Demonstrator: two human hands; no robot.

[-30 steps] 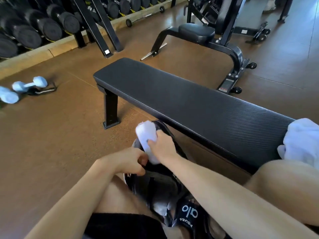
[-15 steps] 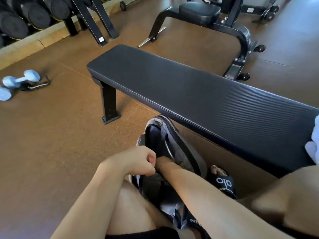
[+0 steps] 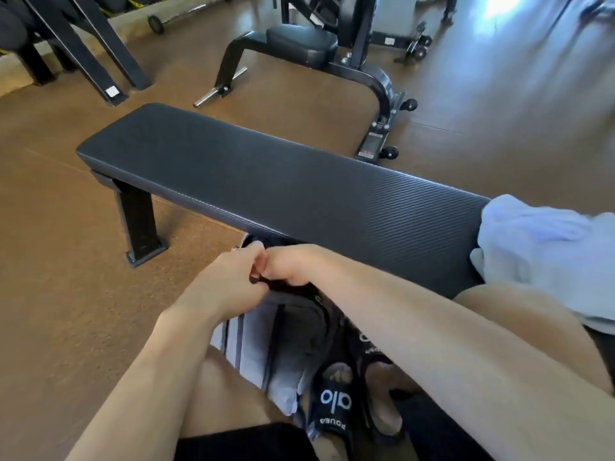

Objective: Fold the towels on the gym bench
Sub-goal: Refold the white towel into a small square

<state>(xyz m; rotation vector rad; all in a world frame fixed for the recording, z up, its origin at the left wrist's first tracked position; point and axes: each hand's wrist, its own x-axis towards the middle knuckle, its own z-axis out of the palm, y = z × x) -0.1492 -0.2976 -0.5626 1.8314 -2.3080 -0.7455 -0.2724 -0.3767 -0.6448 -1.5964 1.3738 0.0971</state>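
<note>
While both forearms reach forward and down from the bottom of the view, the left hand (image 3: 229, 281) and the right hand (image 3: 293, 266) meet knuckle to knuckle just below the near edge of the flat gym bench (image 3: 266, 181). Both hands are closed into loose fists, fingers curled tight on the dark upper edge of a grey bag (image 3: 293, 331) that stands on the floor between the person's legs; exactly which part of the bag each hand pinches cannot be told, because the fingers hide it. The bench pad is black with a ribbed texture and runs diagonally from the far left to the near right. A white towel (image 3: 545, 257) lies bunched and unfolded on the right end of the pad, touching the person's right knee (image 3: 519, 314). Below the hands, black slide sandals (image 3: 332, 407) with white lettering rest on the brown floor (image 3: 66, 311) beside the bag. Beyond the bench stands a second, adjustable bench (image 3: 306, 44) with a black frame and small wheels, and a black rack frame (image 3: 93, 54) occupies the far left.
</note>
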